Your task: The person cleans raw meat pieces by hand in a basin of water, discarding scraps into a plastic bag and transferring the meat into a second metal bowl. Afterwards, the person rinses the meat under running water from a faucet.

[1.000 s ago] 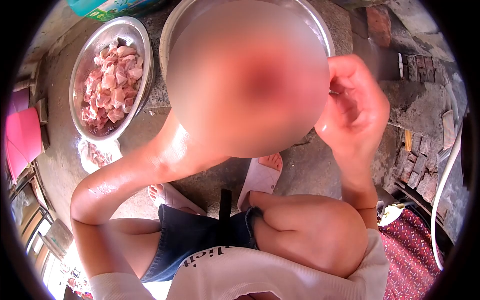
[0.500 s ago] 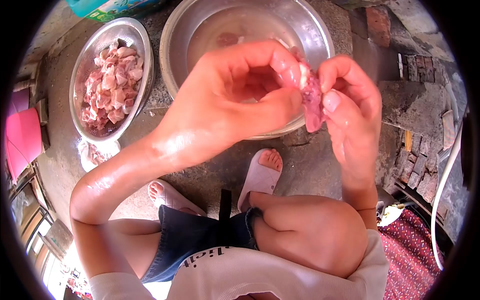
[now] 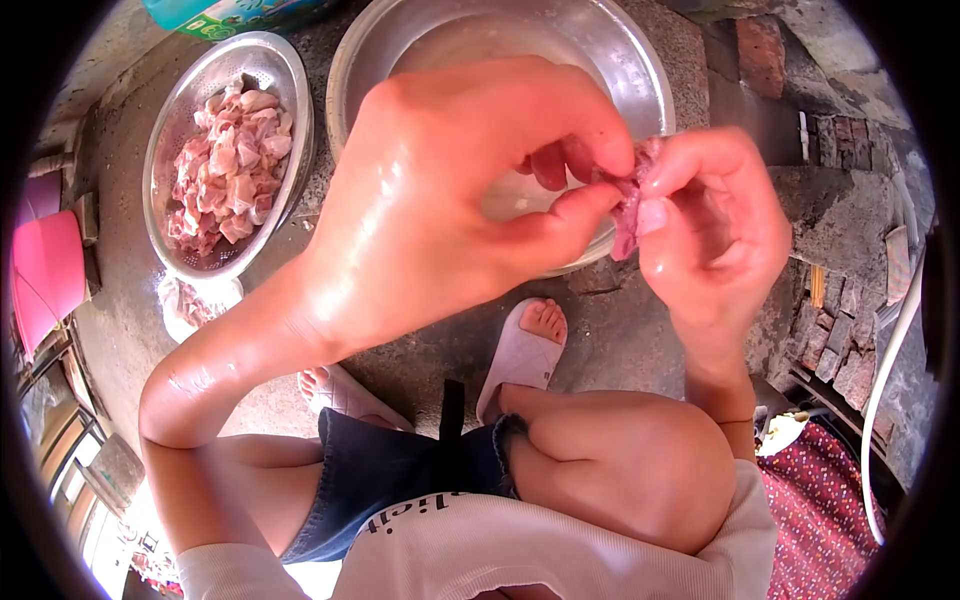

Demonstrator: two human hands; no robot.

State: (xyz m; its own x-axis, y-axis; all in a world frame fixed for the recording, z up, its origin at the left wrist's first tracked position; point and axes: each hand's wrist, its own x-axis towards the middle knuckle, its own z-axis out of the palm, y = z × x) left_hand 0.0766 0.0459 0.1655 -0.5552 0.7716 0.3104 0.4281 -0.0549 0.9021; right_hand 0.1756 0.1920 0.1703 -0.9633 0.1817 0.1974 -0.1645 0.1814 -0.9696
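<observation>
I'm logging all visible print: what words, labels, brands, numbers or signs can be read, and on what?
"licit", on the white ribbed shirt; preceding letter partly hidden.
Teal plastic container with green label: print too small and cut off.
Pale item at lower left: dark marks too blurred.

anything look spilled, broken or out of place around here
I see no obvious spill around the metal basin or the colander of raw meat. What stands out is at the right: broken-looking bricks lie in an uneven, jumbled pile.
</observation>
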